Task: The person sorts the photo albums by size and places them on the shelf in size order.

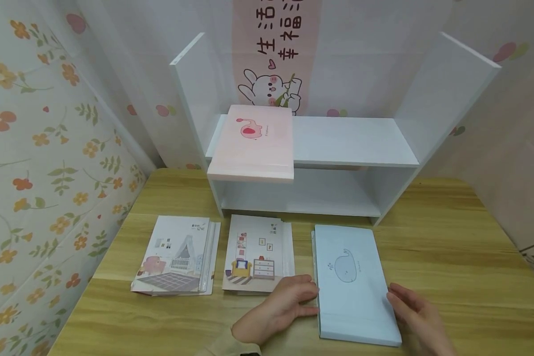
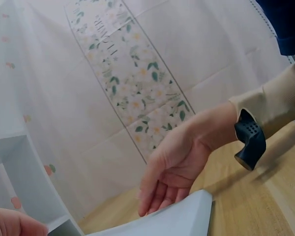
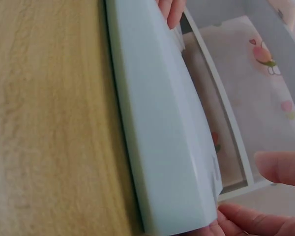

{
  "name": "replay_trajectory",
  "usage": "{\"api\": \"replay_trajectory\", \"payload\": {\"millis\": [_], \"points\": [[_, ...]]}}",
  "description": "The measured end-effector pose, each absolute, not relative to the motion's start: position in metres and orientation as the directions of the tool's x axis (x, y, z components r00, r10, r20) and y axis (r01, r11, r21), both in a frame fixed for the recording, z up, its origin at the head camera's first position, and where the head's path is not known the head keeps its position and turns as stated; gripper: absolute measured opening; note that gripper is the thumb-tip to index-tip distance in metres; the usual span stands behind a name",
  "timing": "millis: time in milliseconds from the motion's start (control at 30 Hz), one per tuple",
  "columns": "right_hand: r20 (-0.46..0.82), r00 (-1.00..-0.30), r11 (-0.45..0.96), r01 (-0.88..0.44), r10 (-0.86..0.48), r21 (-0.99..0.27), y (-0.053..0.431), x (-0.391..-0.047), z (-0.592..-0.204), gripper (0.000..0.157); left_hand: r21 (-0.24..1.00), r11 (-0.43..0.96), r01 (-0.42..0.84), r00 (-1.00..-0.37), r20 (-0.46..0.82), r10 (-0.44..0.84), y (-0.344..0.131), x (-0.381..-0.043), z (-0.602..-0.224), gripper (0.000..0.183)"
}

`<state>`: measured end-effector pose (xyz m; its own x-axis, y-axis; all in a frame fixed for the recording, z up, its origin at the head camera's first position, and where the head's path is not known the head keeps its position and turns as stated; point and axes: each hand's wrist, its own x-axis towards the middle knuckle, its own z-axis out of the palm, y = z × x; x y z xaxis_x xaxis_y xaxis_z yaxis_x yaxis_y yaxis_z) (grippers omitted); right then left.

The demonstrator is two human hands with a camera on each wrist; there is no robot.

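Against the floral wallpaper, a wooden counter [image 1: 449, 257] is carrying a white shelf unit [image 1: 347, 143], whose open front is facing the person. A pink book with an elephant print [image 1: 253, 141] is lying flat on the upper shelf at its left end, its near edge overhanging the shelf lip. Two illustrated books are sitting side by side on the counter in front of the shelf: a nursery-scene book [image 1: 175, 257] to the left and an armchair-scene book [image 1: 257, 259] just beside it, both flat with covers up.

Right of these, a pale blue book with a whale outline [image 1: 353, 282] is lying flat on the counter, nearest the person. The left hand [image 1: 278, 309] is touching its left edge, fingers fairly straight and together against the side. The right hand [image 1: 416, 316] is bracketing the right edge. In the right wrist view its fingertips [image 3: 246, 221] are sitting under the near corner, with the book's edge appearing slightly raised off the counter. Judgement: both grips are flanking the book so as to square it or lift it evenly.
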<state>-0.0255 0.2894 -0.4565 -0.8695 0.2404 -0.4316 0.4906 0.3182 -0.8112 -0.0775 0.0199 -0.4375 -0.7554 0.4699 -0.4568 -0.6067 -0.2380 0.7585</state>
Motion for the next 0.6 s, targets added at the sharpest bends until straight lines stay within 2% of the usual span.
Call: {"api": "replay_trajectory", "payload": {"millis": [267, 400, 533, 600], "points": [[-0.477, -0.857, 0.118, 0.503, 0.196, -0.856, 0.296, -0.027, -0.46, 0.063, 0.719, -0.286, -0.634, -0.755, -0.495, 0.43, 0.019, -0.079, -0.438, 0.066], [-0.498, -0.854, 0.058, 0.51, 0.147, -0.858, 0.301, -0.028, -0.462, 0.051, 0.723, -0.282, -0.631, -0.76, -0.501, 0.414, 0.019, -0.08, -0.44, 0.065], [-0.517, -0.852, -0.004, 0.519, 0.081, -0.855, 0.306, -0.028, -0.464, 0.026, 0.731, -0.268, -0.628, -0.762, -0.507, 0.402, 0.017, -0.081, -0.441, 0.063], [-0.504, -0.863, -0.045, 0.503, 0.019, -0.863, 0.309, -0.028, -0.465, 0.022, 0.745, -0.255, -0.617, -0.769, -0.501, 0.396, 0.017, -0.081, -0.442, 0.06]]}}
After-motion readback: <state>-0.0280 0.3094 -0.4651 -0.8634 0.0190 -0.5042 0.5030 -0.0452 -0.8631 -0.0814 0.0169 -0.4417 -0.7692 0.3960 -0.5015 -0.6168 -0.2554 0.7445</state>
